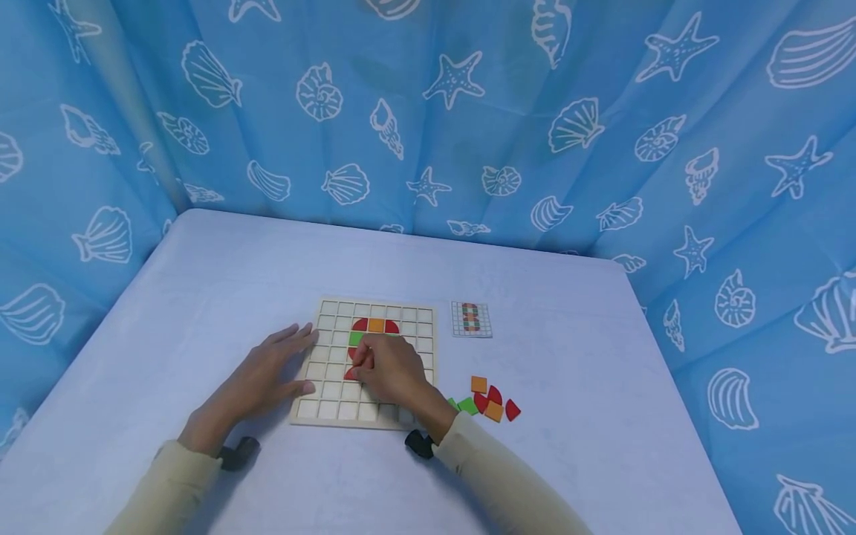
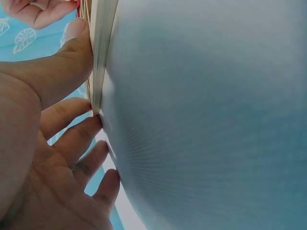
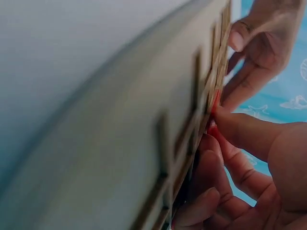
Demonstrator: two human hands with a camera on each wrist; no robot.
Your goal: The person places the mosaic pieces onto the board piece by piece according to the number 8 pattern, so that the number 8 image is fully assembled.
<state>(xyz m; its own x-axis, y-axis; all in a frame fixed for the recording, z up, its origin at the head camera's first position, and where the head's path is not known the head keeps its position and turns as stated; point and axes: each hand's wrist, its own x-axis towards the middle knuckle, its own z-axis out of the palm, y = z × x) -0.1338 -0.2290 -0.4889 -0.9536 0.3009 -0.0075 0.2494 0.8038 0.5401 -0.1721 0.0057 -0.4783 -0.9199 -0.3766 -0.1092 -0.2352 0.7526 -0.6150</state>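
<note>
The grid board (image 1: pixel 328 409) lies on the counter (image 1: pixel 588 446), its visible nearest cells bare. To its right, loose pieces (image 1: pixel 493 412) in red, orange and green suggest the work is only partly done. The left hand (image 1: pixel 264 379), fingers spread, touches the board's left edge; the right hand (image 1: pixel 394 368) pinches a red piece (image 1: pixel 351 374) at a cell, hiding others. Farther up, seated pieces (image 1: pixel 377 325) fill several cells; beyond the loose ones lies a patterned card (image 1: pixel 471 319).

Head cam, ctr: R hand (image 1: pixel 391 364) hides part of board (image 1: pixel 307 409) & tiles (image 1: pixel 356 339). Card (image 1: pixel 471 319), R of ctr: pattern too small to make out. Sleeves (image 1: pixel 160 494) cut off, btm edge. L-wrist cam: board runs off top. R-wrist cam: board blurred, mid-frame; red tile (image 3: pixel 215 99) part hidden by thumb (image 3: pixel 252 132).
</note>
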